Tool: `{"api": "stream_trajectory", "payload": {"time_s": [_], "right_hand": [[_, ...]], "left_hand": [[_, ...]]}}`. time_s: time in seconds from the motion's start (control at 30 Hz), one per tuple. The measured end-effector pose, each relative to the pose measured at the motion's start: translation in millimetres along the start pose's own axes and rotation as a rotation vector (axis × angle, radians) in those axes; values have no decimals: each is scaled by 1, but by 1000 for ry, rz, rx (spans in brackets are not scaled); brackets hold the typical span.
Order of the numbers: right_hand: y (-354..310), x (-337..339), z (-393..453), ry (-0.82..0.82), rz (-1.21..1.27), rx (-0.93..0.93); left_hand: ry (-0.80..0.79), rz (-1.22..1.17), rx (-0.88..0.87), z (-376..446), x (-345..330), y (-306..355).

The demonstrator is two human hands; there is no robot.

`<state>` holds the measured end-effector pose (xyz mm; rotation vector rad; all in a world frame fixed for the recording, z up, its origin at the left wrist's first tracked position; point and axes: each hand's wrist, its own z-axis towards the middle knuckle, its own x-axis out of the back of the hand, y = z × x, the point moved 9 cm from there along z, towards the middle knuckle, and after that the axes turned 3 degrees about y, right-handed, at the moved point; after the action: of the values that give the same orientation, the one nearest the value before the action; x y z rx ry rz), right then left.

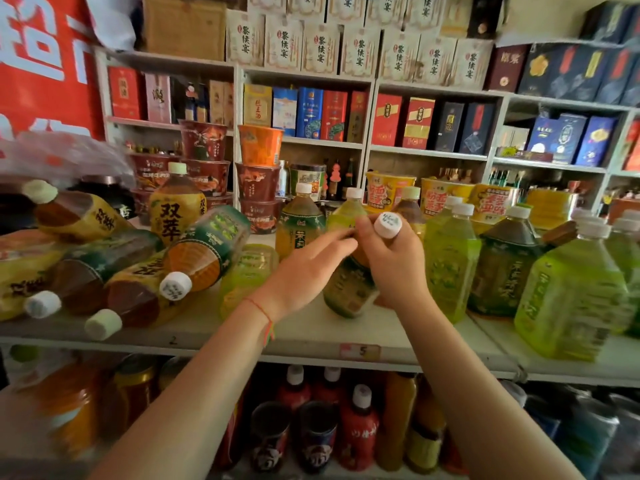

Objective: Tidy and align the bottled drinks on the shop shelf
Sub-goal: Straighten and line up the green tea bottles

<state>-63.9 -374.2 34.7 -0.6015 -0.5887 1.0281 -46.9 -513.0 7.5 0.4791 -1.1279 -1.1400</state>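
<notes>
Tea bottle (349, 289) tilted near shelf edge (311, 351) — right hand (394, 268) gripping, left hand (304, 271) touching

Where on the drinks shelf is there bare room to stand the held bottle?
Bare shelf lies in front, between the toppled bottles and the upright green bottle. Left is crowded with fallen bottles; right is packed with standing ones.

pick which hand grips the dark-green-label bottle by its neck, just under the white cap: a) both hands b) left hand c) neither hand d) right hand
d, the right hand is curled round the neck of the dark-green-label bottle just below its white cap, while the left hand reaches toward it with straight fingers and holds nothing.
</notes>
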Motion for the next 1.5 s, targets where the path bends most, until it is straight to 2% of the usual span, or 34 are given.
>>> {"api": "stream_trajectory", "payload": {"time_s": [0.17,0.3,0.37,0.5,0.67,0.77,0.83,0.9,0.97,1.0,1.07,1.13,1.2,1.23,1.37,1.5], "right_hand": [[6,17,11,87,-81,-21],[0,17,19,121,-282,103],[-1,10,18,98,-386,157],[9,-7,13,0,-464,132],[15,-36,0,-236,-620,102],[9,-37,-9,-178,-696,158],[-3,-32,-14,-53,-680,255],[-17,-32,-21,37,-614,377],[-31,-40,-30,15,-542,496],[-37,-48,-34,-55,-504,534],[-36,-78,-48,-343,-439,495],[-23,-108,-71,-666,-408,381],[-14,-128,-92,-829,-441,328],[-11,-135,-98,-845,-477,321],[-17,-150,-104,-662,-558,371],[-22,-155,-105,-495,-538,439]], "left_hand": [[-62,-9,3,7,-21,4],[-79,4,24,8,-32,1],[-92,17,45,6,-37,-4],[-134,70,82,1,-44,-12],[-135,35,166,-1,-35,-28],[-178,165,167,-9,-35,-35],[-85,268,61,-13,-26,-25],[87,384,-128,-21,-3,-4],[291,476,-320,-36,29,17],[404,503,-401,-44,48,24],[635,602,-496,-62,85,33],[783,721,-471,-73,114,31],[803,783,-384,-77,133,13],[779,782,-343,-79,140,2],[607,563,-255,-85,147,-50],[530,526,-242,-94,151,-76]]}}
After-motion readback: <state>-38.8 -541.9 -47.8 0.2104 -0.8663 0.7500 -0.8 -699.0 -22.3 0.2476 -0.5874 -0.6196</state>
